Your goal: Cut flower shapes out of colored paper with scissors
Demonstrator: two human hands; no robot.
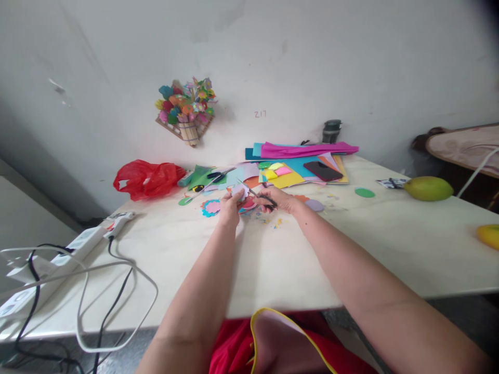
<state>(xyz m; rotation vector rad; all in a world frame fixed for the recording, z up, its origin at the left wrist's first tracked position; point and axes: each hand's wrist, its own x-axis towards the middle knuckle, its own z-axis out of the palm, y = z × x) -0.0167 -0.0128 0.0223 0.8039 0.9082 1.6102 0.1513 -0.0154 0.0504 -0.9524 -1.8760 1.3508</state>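
Between the fingers of my left hand (231, 205) is a small pale lilac paper piece (239, 192) with a scalloped edge. My right hand (275, 199) is closed on black-handled scissors (268, 201), whose blades point up and left, close to the paper's edge. Whether the blades touch the paper I cannot tell. Just left of my left hand lies a blue and pink paper flower (212, 208). A red paper piece (247, 203) shows between my hands. Tiny paper scraps (277, 223) are scattered below the scissors.
Coloured sheets (300, 167) and a phone (323, 171) lie behind my hands. At left are a second pair of scissors (220, 175), a red plastic bag (146, 179) and a power strip (78, 244) with loose cables. A mango (429, 188) is at right.
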